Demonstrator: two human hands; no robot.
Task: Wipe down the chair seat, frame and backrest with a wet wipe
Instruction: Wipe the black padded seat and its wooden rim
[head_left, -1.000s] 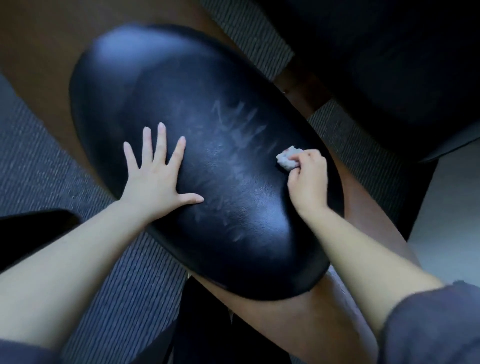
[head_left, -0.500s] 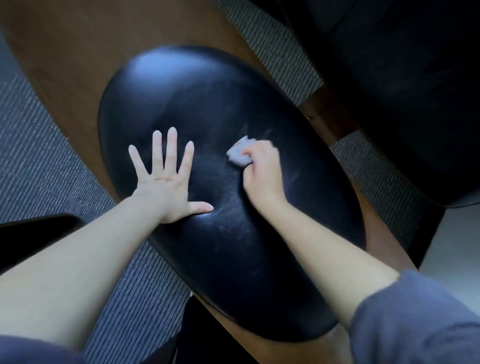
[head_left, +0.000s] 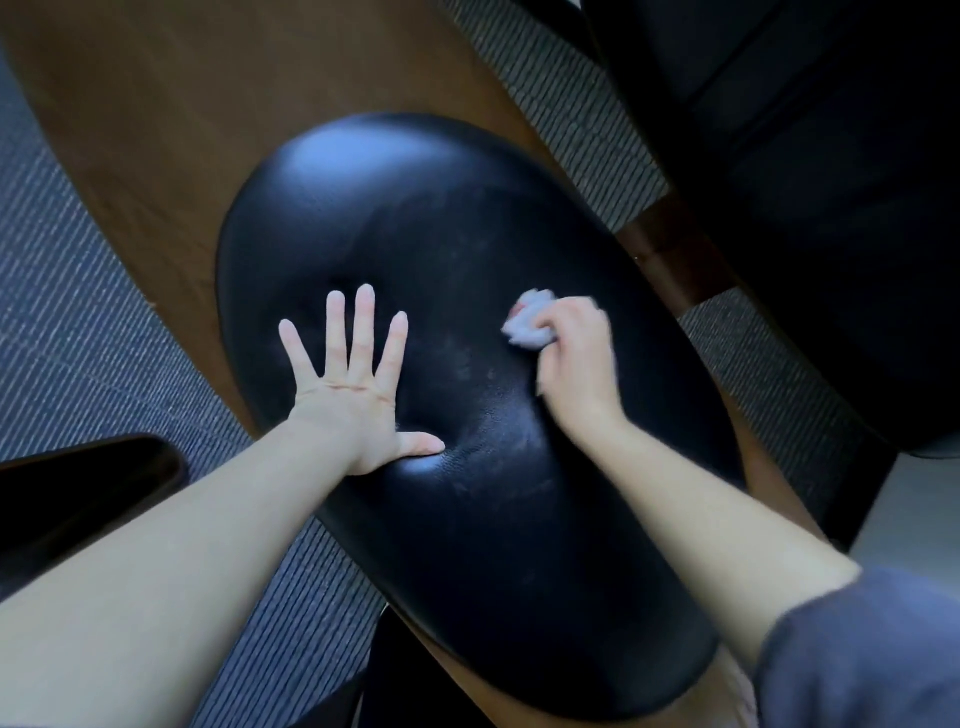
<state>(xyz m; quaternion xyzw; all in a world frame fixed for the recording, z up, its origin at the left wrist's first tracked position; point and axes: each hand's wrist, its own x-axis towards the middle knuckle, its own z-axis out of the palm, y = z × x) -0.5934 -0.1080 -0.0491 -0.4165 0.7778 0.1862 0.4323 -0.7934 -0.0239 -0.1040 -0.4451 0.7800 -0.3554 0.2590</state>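
The task looks to be in its early-to-middle stretch. The right hand (head_left: 576, 358) is clenched round a crumpled wet wipe (head_left: 527, 325), which pokes out past the knuckles and presses on the black cushion (head_left: 467, 249) right of its middle. Whether this pad is the chair's seat or its backrest cannot be told from this angle. The left hand (head_left: 348, 384) lies flat on the cushion's left half, fingers straight and spread, thumb out to the right. It holds nothing and seems to be bracing the chair.

Faint dull smears show on the leather between the two hands and toward the near end, which suggests that the wipe has covered that middle band. The far end shines evenly and shows no streaks, so it is probably still to do, as is the cushion's near right edge.

The wooden frame (head_left: 171, 156) runs under the cushion from far left to near right and bears no visible wipe marks. By this reading the frame and the chair's other padded part remain.

No wipe packet, bin or other container is in view. The chair stands on striped carpet (head_left: 67, 291), with another dark chair (head_left: 810, 218) at the far right.
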